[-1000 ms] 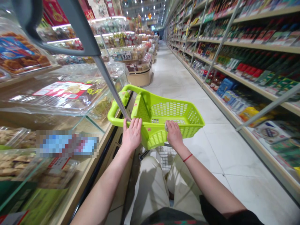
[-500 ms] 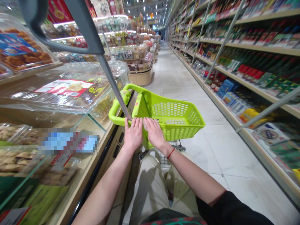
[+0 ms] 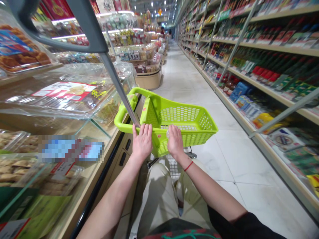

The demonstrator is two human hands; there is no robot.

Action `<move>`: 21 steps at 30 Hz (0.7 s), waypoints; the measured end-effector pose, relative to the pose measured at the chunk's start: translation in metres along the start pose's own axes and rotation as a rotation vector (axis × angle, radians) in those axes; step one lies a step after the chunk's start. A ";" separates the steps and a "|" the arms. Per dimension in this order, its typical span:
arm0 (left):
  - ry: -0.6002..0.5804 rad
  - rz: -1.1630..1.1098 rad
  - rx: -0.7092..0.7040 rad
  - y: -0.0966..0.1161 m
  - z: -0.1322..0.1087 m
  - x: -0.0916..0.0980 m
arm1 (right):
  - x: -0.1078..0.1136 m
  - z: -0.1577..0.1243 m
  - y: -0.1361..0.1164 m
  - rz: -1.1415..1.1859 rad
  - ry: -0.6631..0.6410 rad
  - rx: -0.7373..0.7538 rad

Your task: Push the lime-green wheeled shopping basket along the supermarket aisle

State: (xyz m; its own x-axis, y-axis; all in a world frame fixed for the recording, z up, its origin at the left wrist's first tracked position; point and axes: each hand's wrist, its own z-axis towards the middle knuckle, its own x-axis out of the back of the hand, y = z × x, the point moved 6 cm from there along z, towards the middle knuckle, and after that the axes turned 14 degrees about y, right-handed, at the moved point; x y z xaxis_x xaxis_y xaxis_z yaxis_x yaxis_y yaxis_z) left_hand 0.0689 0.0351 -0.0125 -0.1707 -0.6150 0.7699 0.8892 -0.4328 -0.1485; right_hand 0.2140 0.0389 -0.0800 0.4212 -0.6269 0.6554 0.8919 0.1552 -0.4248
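Left hand and right hand apart, curled over the near rim of our lime-green shopping cart.
We see the cart's basket at 12 o'clock from both hands, glass display case at 9 o'clock, grocery shelves at 2 o'clock.

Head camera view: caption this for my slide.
Left hand and right hand rest on a lime-green shopping cart between stocked shelves and glass display cases.
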 end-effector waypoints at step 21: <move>-0.014 0.016 0.042 0.000 -0.002 -0.002 | 0.014 -0.010 0.041 -0.086 0.025 0.136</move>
State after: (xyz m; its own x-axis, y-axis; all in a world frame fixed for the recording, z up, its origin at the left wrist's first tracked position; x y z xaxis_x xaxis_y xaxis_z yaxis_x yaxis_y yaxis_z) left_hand 0.0685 0.0347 -0.0150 -0.1511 -0.6124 0.7760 0.9088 -0.3949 -0.1346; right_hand 0.2545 0.0290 -0.0944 0.3398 -0.6612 0.6688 0.9392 0.2010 -0.2784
